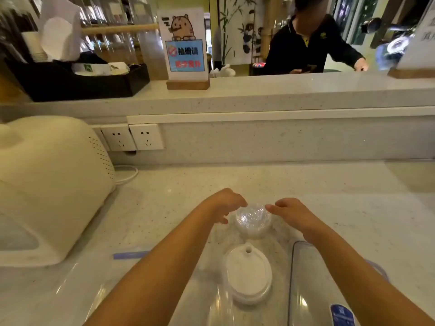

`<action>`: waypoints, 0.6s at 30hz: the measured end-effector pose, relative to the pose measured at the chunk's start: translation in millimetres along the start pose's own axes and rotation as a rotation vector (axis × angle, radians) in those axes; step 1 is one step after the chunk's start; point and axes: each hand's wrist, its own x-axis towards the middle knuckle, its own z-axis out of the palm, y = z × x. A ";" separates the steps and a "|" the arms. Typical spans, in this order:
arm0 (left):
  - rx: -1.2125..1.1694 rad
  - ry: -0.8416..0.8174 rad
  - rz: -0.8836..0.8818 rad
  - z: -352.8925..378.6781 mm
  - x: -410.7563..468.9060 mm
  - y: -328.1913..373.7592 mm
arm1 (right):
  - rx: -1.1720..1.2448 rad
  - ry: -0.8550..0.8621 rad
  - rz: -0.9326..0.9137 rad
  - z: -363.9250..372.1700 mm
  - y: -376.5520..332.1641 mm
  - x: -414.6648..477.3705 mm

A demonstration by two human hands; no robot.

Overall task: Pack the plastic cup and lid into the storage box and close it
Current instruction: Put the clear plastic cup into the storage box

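Observation:
A clear plastic cup (253, 222) stands upright on the pale counter, seen from above. My left hand (226, 205) is at its left rim with fingers apart, fingertips at or just touching the edge. My right hand (293, 214) reaches in from the right, one fingertip at the cup's right rim. Neither hand is closed around the cup. Nearer to me lies a white lid (247, 274) with a small spout. The clear storage box (303, 281), with a blue label, sits at the lower right, partly under my right forearm. A clear flat piece with a purple clip (130, 254) lies at the lower left.
A large cream appliance (49, 191) fills the left side, its cable running to wall sockets (133, 137). Behind is a raised ledge (259, 95) carrying a sign (186, 48) and a black organiser (77, 81). A person in dark clothing (306, 48) stands beyond it.

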 end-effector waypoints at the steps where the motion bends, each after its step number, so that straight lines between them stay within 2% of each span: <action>1: 0.052 -0.008 -0.015 3.5 -0.2 1.3 | -0.025 -0.012 0.002 0.6 -0.3 1.3; 3: 0.110 -0.009 -0.050 9.8 2.1 1.3 | -0.043 -0.016 0.039 1.9 0.0 3.7; 10: 0.079 0.016 -0.153 28.8 13.7 -4.8 | -0.072 -0.043 0.138 17.9 -2.4 2.9; 14: -0.004 0.002 -0.198 30.5 22.3 -7.5 | -0.090 0.015 0.138 26.5 -2.6 3.2; 18: -0.149 -0.061 -0.265 24.5 20.2 -8.4 | 0.054 -0.020 0.126 31.2 -2.3 -0.6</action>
